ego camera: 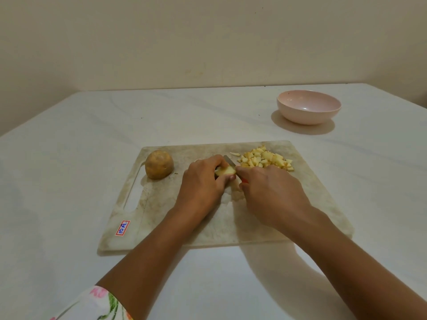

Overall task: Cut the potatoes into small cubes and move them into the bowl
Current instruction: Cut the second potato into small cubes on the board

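A: Where's the potato that's being cut?

B: The left hand (203, 181) curls its fingers (215, 161) over a pale potato piece (225, 171) near the middle of the cutting board (161, 215), pinning it down. The right hand (270, 192) is wrapped round the red handle of a knife (228, 159), with the blade against the piece's right side.

A: And the rest?

B: A whole potato (159, 164), skin on, sits by the board's left edge, beside the handle slot. A heap of cubes (265, 159) lies at the board's far right corner. The pink bowl (307, 117) stands toward the far right corner of the desk (69, 158), well apart from the board — nothing in it that I can see.

A: How will the piece behave?

B: Firm and dense, I'd judge, but freshly cut faces are likely slippery. It's best held flat side down, fingers tucked back from the blade. The cubes are light and loose — they'd scatter if pushed carelessly, so scooping them together seems wiser.
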